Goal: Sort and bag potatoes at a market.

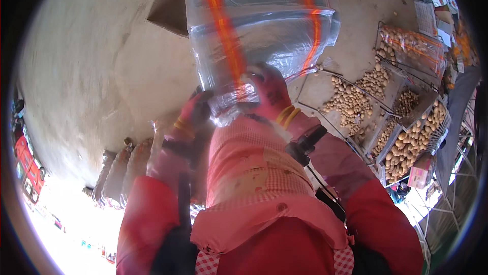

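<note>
Clear plastic bags (pixel 267 27) with orange stripes lie in a layered stack in front of my body, at the top centre. My left hand (pixel 196 109), in a dark-palmed red glove, is at the near left corner of the plastic, its fingers bent against the edge. My right hand (pixel 268 90), in a similar glove with yellow bands at the wrist, is curled over the near edge by an orange stripe. Crumpled plastic (pixel 228 111) lies between the hands, close to my pink checked apron (pixel 259 160). Glare and blur hide the exact finger contact.
At right, potatoes (pixel 349 103) lie on the floor within a metal frame (pixel 354 88), beside a sorting rack holding larger potatoes (pixel 411 141) and a filled striped bag (pixel 413 46). Filled sacks (pixel 127 168) stand at lower left. A brown flat panel (pixel 169 6) lies beside the stack.
</note>
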`<state>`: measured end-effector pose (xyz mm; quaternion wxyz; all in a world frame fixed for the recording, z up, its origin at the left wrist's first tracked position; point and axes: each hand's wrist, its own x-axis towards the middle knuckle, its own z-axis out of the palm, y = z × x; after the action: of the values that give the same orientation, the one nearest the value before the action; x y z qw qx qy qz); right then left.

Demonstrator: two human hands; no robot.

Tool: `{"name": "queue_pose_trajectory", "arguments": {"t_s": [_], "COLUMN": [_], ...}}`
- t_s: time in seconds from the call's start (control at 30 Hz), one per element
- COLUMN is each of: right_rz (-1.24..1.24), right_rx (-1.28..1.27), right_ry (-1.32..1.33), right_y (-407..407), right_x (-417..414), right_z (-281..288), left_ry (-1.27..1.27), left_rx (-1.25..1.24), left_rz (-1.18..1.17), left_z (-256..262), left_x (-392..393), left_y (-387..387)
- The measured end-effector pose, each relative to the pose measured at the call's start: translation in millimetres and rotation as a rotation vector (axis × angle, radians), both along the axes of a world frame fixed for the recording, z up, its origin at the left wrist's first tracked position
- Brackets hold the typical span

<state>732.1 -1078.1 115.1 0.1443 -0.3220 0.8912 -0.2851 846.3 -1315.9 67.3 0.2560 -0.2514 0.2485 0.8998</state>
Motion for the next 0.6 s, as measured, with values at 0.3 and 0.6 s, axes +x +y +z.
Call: {"name": "queue_pose_trajectory", "arguments": {"t_s": [0.3,0.6], "right_rz": [0.141,0.087], "right_rx": [0.460,0.249], "right_ry": [-0.061,-0.065], "right_y": [-58,-26], "right_x": [-34,-27], "right_z": [-29,30], "left_ry": [-0.113,-0.188], "left_rx": [0.185,-0.061], "left_rz": [0.149,0.080], "left_z": [-3,-16], "left_x": [8,6], "left_y": [24,24]}}
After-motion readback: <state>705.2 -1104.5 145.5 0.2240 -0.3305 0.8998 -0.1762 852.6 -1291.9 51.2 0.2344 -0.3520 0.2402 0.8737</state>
